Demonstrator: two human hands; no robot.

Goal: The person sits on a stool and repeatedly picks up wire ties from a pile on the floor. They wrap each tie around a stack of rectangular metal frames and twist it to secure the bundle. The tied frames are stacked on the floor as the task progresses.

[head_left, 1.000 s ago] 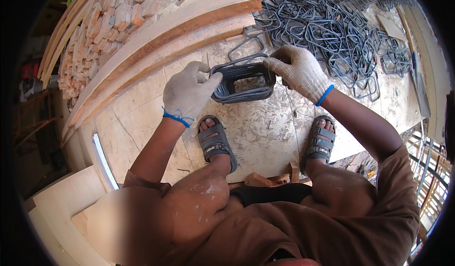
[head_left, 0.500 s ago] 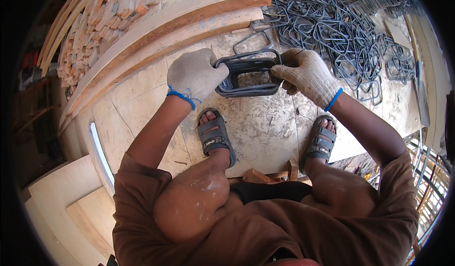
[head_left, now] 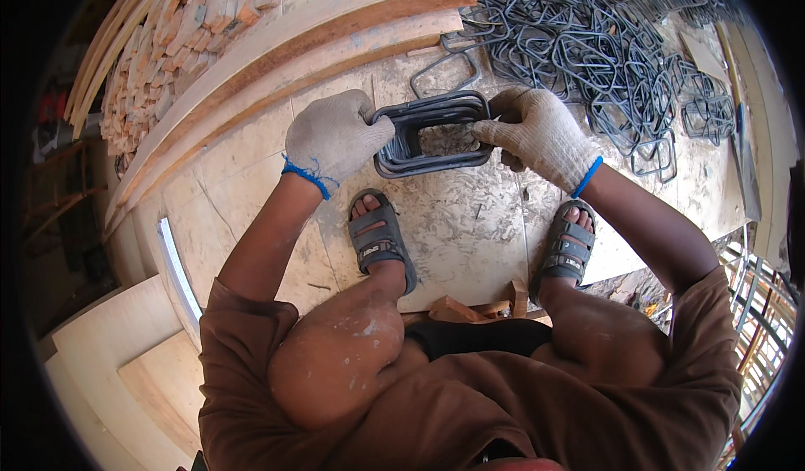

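Note:
A bundle of dark rectangular steel stirrups (head_left: 432,166), bent from rebar and nested together, is held up between my two gloved hands. My left hand (head_left: 335,134) grips its left end, thumb over the inner edge. At the right end, my right hand (head_left: 537,135) is closed round the bars with the thumb pressed on the inside. Both gloves are pale knit with blue cuffs. Through the middle of the bundle the floor shows. A single loose stirrup (head_left: 446,74) lies on the floor just beyond it.
A large tangled heap of stirrups (head_left: 579,52) lies at the far right. Long timber planks (head_left: 302,68) run along the left, beside stacked wood pieces (head_left: 168,52). Plywood sheets (head_left: 109,337) lie at the lower left. My sandalled feet (head_left: 381,240) rest on the dusty tiled floor (head_left: 461,244).
The bundle has shifted slightly left and tilted, so its stacked bars show more openly. My left hand has moved a little left with it; my right hand is almost where it was.

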